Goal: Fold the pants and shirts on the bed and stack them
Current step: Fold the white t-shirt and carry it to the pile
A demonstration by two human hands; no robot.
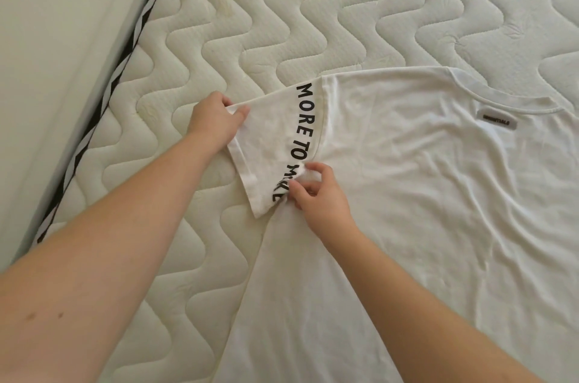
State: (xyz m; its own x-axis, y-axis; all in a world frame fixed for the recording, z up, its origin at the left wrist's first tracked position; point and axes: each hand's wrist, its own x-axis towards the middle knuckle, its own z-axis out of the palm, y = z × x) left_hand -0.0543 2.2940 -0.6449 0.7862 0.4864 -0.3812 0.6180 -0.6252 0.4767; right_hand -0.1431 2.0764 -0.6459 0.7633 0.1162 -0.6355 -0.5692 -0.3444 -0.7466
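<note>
— Head view: what is seen of the shirt, and where is it laid?

— A white T-shirt point(423, 210) is spread flat on the quilted mattress point(282, 7) of the bed, its collar point(488, 91) turned toward the far side and a small grey label point(497, 123) shown just below the neckline. The body is creased in soft folds. One sleeve point(269, 147) is drawn out to the side, and black lettering is printed along its shoulder seam.

— How is the left hand posed?

— The left hand point(216, 119) is reached forward on an extended bare forearm. The far corner of the sleeve hem is pinched between thumb and curled fingers, so the grip is clenched on the shirt's sleeve.

— And the right hand?

— The right hand point(316, 194) is brought in from the lower right, its wrist bent slightly inward. A small bunch of fabric is gathered at the underarm, where the sleeve meets the body, and is held between the fingertips and thumb; part of the lettering is crumpled under that grip.

— What else is shown?

— A black-and-white patterned band point(103, 107) is run along the mattress edge at the left, and a pale surface point(47, 38) is seen beyond it.
</note>
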